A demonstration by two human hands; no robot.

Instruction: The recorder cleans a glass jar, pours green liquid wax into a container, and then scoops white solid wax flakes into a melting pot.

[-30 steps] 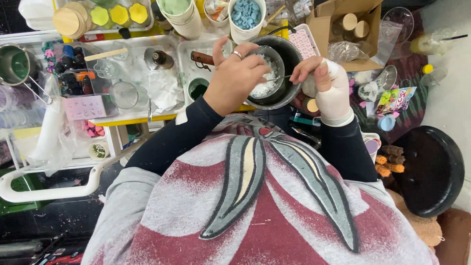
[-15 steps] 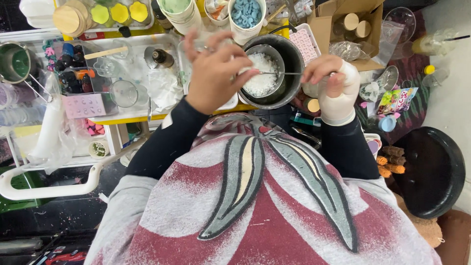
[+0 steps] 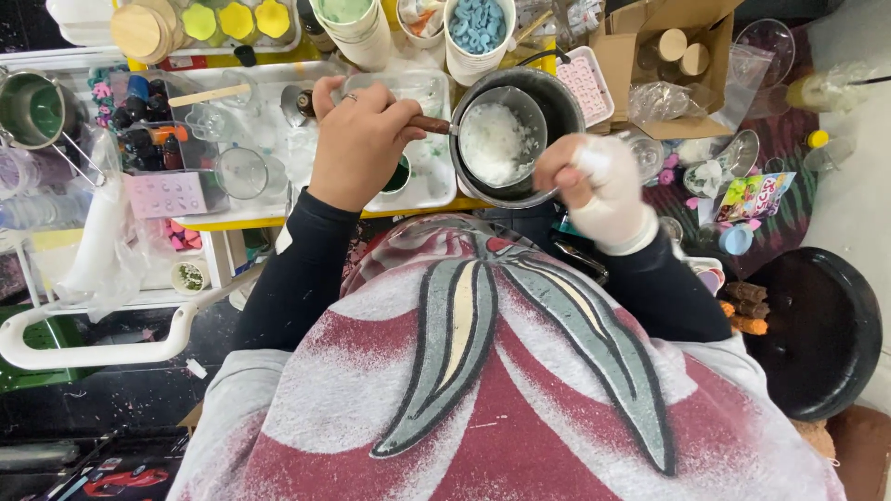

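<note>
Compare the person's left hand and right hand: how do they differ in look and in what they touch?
The left hand is bare with a ring on one finger; the right hand is wrapped in white. The left hand grips a brown handle that leads to the small metal pitcher of white flakes; the right hand rests at the dark round pot rim. Both have black sleeves.

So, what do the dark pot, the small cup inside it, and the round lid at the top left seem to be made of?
The dark pot looks like metal with a dull black finish; its rim is thin and hard-edged. The small cup seems to be shiny steel with a bright rim, and holds white flakes, possibly wax. The left hand grips its brown handle, perhaps wood. The round lid looks like pale, matte wood.
</note>
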